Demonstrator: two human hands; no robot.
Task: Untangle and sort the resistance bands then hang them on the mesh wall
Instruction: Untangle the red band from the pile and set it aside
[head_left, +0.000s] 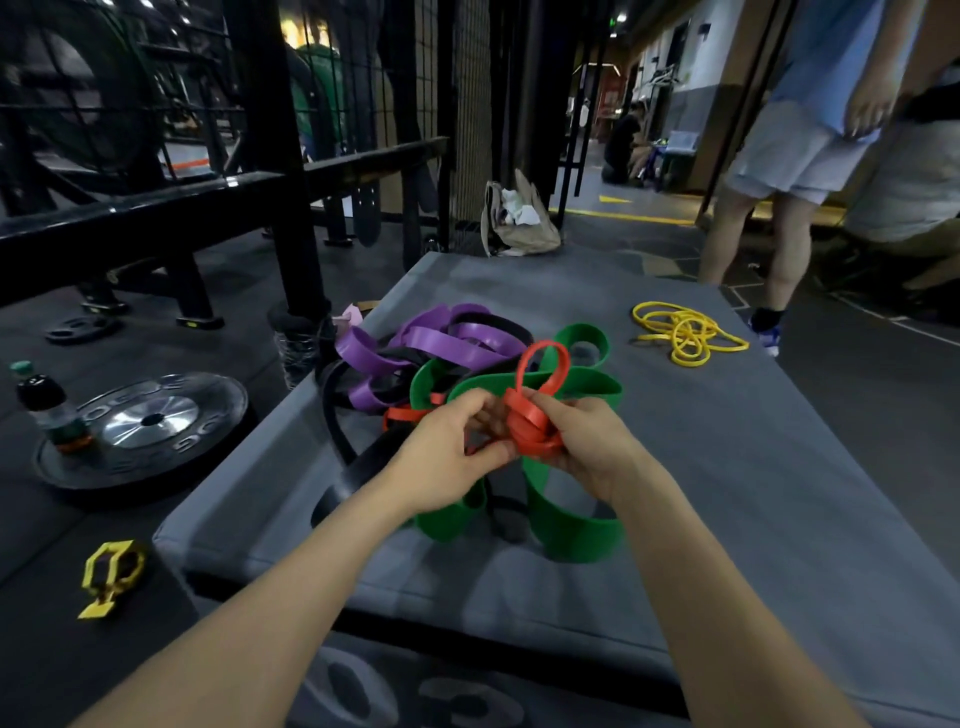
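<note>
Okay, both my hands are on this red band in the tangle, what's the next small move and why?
Probably pull the raised loop of the red band up and away from the green band. Both the left hand and right hand grip its knotted bunch, and it still threads through the green one.

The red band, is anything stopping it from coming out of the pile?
Yes. The red band, gripped by the left hand and the right hand, is knotted up and threaded through the green band, which it must clear first.
</note>
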